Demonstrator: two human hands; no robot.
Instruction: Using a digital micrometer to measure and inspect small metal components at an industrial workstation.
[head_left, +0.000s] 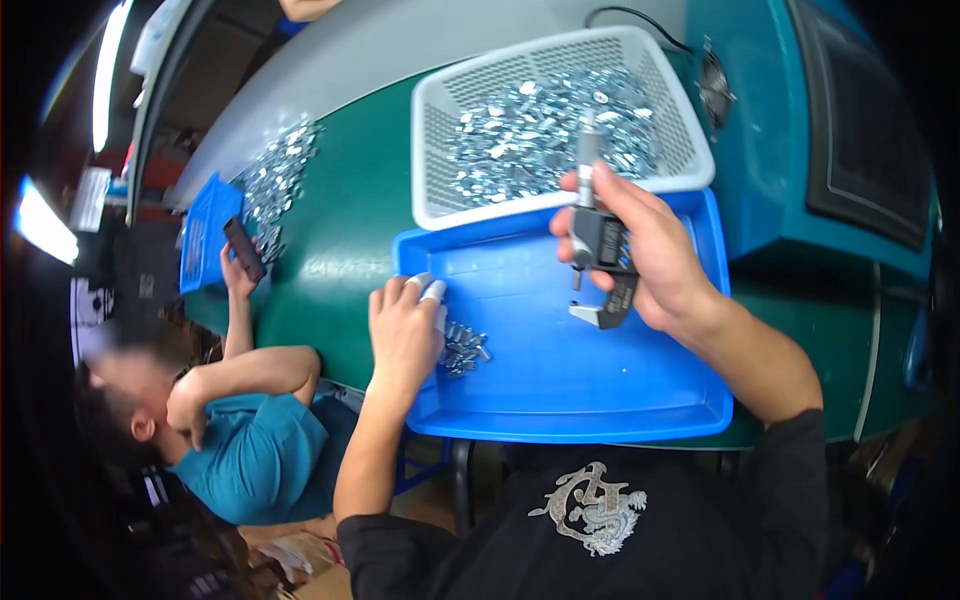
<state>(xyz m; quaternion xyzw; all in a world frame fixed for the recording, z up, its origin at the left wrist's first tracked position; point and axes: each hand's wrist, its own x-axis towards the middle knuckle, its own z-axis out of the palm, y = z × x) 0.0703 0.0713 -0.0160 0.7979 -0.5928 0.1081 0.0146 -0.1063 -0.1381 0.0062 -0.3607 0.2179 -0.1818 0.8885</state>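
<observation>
My right hand [655, 250] is wrapped round a digital micrometer [603, 240] with a black frame and a silver thimble, held up over the blue tray [570, 400]. Its measuring gap points down towards the tray, with no part visible in it. At the tray's left side is my left hand [405, 325], its fingers curled together and white covers on some fingertips. Whatever those fingers may hold is hidden. Right beside them, a small heap of shiny metal parts [463, 350] lies in the tray.
Behind the tray, a white perforated basket [430, 160] holds many shiny metal parts [540, 130]. A teal machine [750, 130] stands at right. Leftward on the green table [350, 190] are loose parts [275, 180], a blue bin [205, 230] and a seated person [255, 440] holding a phone [243, 248].
</observation>
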